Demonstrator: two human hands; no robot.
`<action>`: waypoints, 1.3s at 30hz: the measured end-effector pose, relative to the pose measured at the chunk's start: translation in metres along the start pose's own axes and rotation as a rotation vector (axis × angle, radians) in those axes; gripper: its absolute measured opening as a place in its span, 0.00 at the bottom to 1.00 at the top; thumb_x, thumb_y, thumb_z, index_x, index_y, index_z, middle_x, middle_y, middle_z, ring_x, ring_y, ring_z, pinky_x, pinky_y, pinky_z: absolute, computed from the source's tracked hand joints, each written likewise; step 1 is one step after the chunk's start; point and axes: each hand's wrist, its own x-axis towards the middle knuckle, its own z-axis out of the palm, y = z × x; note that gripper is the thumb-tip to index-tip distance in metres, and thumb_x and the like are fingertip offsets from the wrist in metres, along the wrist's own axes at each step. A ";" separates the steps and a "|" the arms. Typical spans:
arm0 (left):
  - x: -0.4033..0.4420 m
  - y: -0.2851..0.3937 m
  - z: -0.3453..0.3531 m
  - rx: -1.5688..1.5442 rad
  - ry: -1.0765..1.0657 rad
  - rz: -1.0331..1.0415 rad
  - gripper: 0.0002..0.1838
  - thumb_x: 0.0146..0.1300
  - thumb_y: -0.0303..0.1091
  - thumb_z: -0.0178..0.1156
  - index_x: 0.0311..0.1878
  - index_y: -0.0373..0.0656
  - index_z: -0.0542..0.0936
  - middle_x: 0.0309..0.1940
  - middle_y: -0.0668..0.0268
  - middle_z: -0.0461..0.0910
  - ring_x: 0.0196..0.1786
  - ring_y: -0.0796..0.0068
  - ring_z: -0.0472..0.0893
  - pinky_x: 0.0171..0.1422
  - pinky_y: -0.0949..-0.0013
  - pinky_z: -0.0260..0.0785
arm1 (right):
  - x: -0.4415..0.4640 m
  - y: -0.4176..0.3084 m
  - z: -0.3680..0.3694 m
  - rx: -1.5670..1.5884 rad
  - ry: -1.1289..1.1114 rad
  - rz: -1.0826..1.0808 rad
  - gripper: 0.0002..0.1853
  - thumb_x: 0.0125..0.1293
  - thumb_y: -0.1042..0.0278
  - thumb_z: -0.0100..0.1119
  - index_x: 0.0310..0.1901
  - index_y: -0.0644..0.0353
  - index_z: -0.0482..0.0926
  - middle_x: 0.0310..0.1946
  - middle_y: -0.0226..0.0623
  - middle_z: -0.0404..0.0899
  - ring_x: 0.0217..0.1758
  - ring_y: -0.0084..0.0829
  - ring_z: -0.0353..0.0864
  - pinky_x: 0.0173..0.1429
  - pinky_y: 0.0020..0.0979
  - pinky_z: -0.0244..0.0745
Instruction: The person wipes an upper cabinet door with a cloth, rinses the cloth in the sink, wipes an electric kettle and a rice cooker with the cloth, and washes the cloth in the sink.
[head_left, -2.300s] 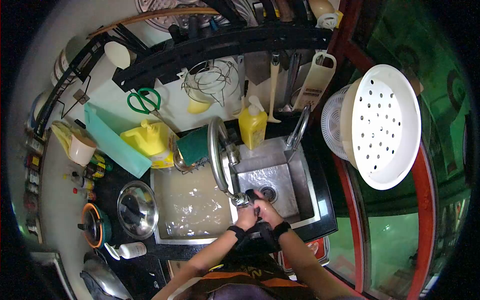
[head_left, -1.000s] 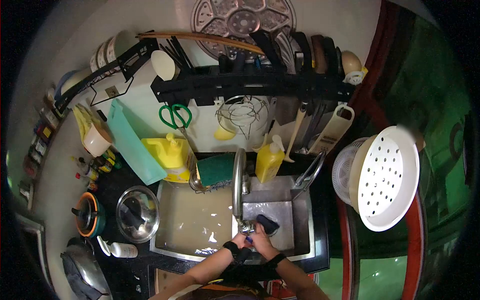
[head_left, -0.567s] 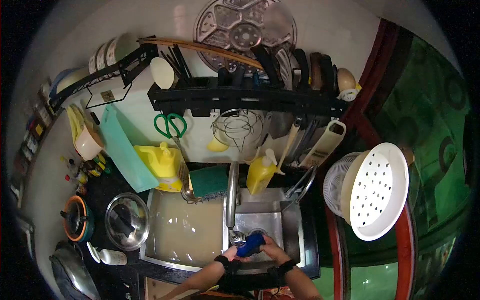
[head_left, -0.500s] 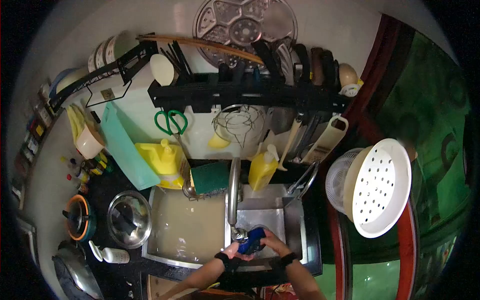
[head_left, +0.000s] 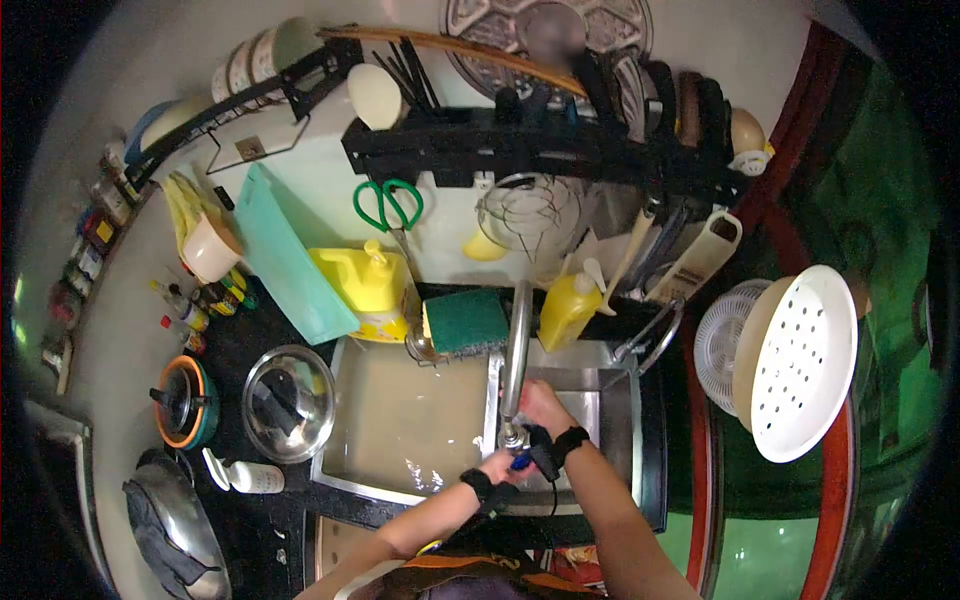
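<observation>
My left hand (head_left: 500, 467) is low over the sink divider, under the end of the faucet (head_left: 519, 345). Its fingers are closed on a dark blue object (head_left: 520, 461), mostly hidden by the hand and the faucet head, so its kind does not show. My right hand (head_left: 543, 406) reaches farther in over the right basin (head_left: 618, 420), close beside the faucet's spout. Its fingers are largely hidden, and I cannot tell whether they grip anything. A black band with a dark device and a cable is at my right wrist.
Cloudy water fills the left basin (head_left: 400, 420). Behind the sink stand a green scouring pad (head_left: 467, 322), a yellow jug (head_left: 370, 290) and a yellow pump bottle (head_left: 570, 312). A glass lid (head_left: 289, 404) and white bottle (head_left: 250, 476) lie left. A white colander (head_left: 806, 365) is right.
My right hand has let go of the dark blue object and moved up beside the faucet spout. My left hand keeps the object beneath the faucet. The whole view has shifted.
</observation>
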 end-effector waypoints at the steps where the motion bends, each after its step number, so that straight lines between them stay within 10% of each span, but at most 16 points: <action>1: -0.003 -0.004 -0.002 0.171 -0.048 0.151 0.11 0.72 0.37 0.48 0.45 0.41 0.77 0.37 0.58 0.80 0.40 0.60 0.80 0.39 0.59 0.80 | 0.005 0.001 0.003 0.132 -0.100 -0.007 0.17 0.70 0.63 0.48 0.46 0.70 0.78 0.37 0.43 0.82 0.39 0.34 0.83 0.49 0.34 0.78; 8: -0.043 -0.006 0.007 -0.009 -0.095 -0.049 0.27 0.69 0.56 0.50 0.57 0.42 0.73 0.46 0.54 0.80 0.45 0.52 0.82 0.33 0.70 0.81 | 0.023 -0.021 0.007 0.300 -0.217 -0.198 0.13 0.69 0.73 0.49 0.51 0.68 0.76 0.42 0.44 0.82 0.42 0.36 0.83 0.50 0.35 0.79; 14: -0.061 -0.011 -0.005 0.002 -0.237 0.001 0.27 0.68 0.57 0.52 0.59 0.45 0.73 0.50 0.58 0.79 0.49 0.58 0.82 0.50 0.66 0.79 | -0.007 -0.079 -0.013 0.225 0.005 -0.421 0.16 0.67 0.76 0.53 0.57 0.65 0.71 0.54 0.41 0.75 0.58 0.36 0.74 0.62 0.38 0.73; 20: -0.076 -0.013 0.023 -0.160 -0.154 0.087 0.25 0.68 0.44 0.56 0.61 0.36 0.70 0.57 0.47 0.73 0.59 0.48 0.74 0.62 0.54 0.73 | -0.003 0.032 -0.055 -0.960 -0.070 -0.354 0.11 0.67 0.64 0.58 0.48 0.57 0.76 0.41 0.27 0.80 0.45 0.27 0.79 0.55 0.32 0.74; 22: -0.075 -0.019 0.024 -0.230 -0.281 0.020 0.24 0.68 0.38 0.54 0.62 0.35 0.68 0.56 0.45 0.73 0.60 0.45 0.72 0.67 0.50 0.68 | -0.020 0.063 -0.067 -0.911 -0.216 -0.260 0.25 0.68 0.45 0.53 0.56 0.57 0.75 0.49 0.38 0.80 0.48 0.36 0.80 0.55 0.33 0.75; 24: -0.085 -0.025 0.033 -0.277 -0.372 -0.063 0.23 0.67 0.34 0.52 0.62 0.33 0.67 0.57 0.44 0.71 0.62 0.46 0.71 0.69 0.48 0.65 | -0.110 0.036 0.000 0.095 -0.056 0.116 0.29 0.68 0.40 0.50 0.56 0.57 0.76 0.52 0.40 0.79 0.49 0.40 0.80 0.56 0.37 0.75; 26: -0.083 -0.039 0.035 -0.289 -0.284 -0.148 0.22 0.68 0.40 0.54 0.58 0.34 0.70 0.50 0.50 0.77 0.55 0.56 0.77 0.63 0.56 0.71 | -0.140 0.044 0.002 0.383 -0.123 0.205 0.31 0.67 0.37 0.49 0.56 0.57 0.76 0.52 0.41 0.79 0.49 0.42 0.81 0.55 0.40 0.76; 27: -0.073 -0.041 0.026 -0.299 -0.295 -0.135 0.22 0.68 0.40 0.54 0.58 0.34 0.70 0.50 0.50 0.77 0.55 0.56 0.77 0.63 0.56 0.71 | -0.118 0.083 -0.040 0.588 -0.295 0.321 0.31 0.67 0.40 0.51 0.59 0.60 0.70 0.60 0.51 0.72 0.63 0.51 0.72 0.66 0.49 0.68; 29: -0.054 -0.047 0.001 0.062 -0.611 -0.289 0.23 0.67 0.51 0.57 0.50 0.38 0.75 0.40 0.60 0.80 0.43 0.71 0.80 0.51 0.65 0.75 | -0.118 0.079 -0.049 0.500 -0.266 0.316 0.27 0.66 0.46 0.53 0.56 0.61 0.70 0.58 0.52 0.73 0.61 0.51 0.74 0.65 0.49 0.70; 35: -0.069 -0.039 0.028 0.664 -0.416 0.025 0.24 0.60 0.62 0.61 0.44 0.50 0.79 0.30 0.75 0.76 0.33 0.83 0.74 0.35 0.79 0.66 | -0.113 0.044 -0.056 0.104 -0.119 0.177 0.09 0.62 0.72 0.60 0.41 0.62 0.72 0.47 0.57 0.79 0.50 0.51 0.81 0.55 0.47 0.78; 39: -0.026 -0.041 0.018 0.916 -0.223 0.235 0.26 0.50 0.57 0.72 0.44 0.49 0.80 0.33 0.75 0.77 0.35 0.83 0.74 0.39 0.75 0.67 | -0.105 0.044 -0.040 -0.006 0.058 0.112 0.04 0.58 0.75 0.62 0.32 0.61 0.76 0.29 0.40 0.81 0.28 0.32 0.81 0.34 0.31 0.78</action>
